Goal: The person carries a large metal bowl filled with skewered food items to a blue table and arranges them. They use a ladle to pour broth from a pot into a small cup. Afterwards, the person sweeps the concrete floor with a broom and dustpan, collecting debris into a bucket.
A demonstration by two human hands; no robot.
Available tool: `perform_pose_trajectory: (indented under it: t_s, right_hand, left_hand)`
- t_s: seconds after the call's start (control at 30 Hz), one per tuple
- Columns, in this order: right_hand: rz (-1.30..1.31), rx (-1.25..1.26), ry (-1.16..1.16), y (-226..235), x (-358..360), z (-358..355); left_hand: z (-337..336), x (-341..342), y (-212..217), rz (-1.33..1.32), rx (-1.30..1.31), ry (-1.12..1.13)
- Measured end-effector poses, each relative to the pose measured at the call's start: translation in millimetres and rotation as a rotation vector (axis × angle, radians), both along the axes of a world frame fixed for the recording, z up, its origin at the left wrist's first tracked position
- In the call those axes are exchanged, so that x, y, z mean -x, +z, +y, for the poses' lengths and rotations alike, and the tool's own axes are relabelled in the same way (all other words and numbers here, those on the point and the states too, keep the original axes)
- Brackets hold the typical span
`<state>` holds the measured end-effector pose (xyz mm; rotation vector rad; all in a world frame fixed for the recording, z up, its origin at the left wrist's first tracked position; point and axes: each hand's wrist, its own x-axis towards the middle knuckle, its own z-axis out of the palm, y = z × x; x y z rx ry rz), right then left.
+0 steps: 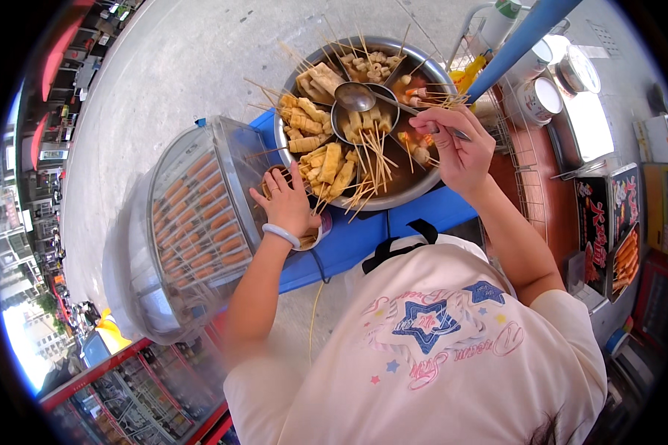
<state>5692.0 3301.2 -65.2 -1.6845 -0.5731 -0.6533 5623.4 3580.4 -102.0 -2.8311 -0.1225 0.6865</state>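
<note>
The person's right hand (pixel 460 148) is closed around the thin handle of a metal ladle (pixel 353 96). The ladle hangs over the middle of a big round pot (pixel 421 194), which sits on the blue surface (pixel 356 248). The surface's near edge shows between the pot and the person.

The two hands are apart. The left hand (pixel 286 202) is by the left side of the pot, toward the near edge of the surface. Its fingers are a bit spread, over a small tub (pixel 324 225). The hand hides most of the tub, so nobody can tell if it is gripping it.

The ladle looks hard and stiff, so it should not bend or break. It is likely light when empty, but the round end would get heavy with soup and try to tip. The best place to hold it is the far end of the handle, away from the soup. A wet handle might be slippery, and metal can get hot.

The yellow food pieces (pixel 331 163) in the pot look soft and could tear if the ladle bumped them. Their thin wooden sticks (pixel 378 167) look light and easy to snap, and the dry ends are good places to pinch.
</note>
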Motion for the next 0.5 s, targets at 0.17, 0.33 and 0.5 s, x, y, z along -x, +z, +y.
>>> perform_pose_trajectory:
  t_s: [0.17,0.33,0.5]
  right_hand:
    - [0.182,0.022,0.261,-5.9,-13.5,36.9]
    - [0.421,-0.047,0.446,-10.5,-27.1,45.8]
    - [0.422,0.079,0.41,-19.4,-22.3,45.5]
  left_hand:
    - [2.1,-3.1,0.0,0.003,0.006,0.023]
    - [4.2,-0.1,0.4,-0.057,0.042,0.029]
    - [7.0,6.3,1.8,-0.164,-0.029,-0.007]
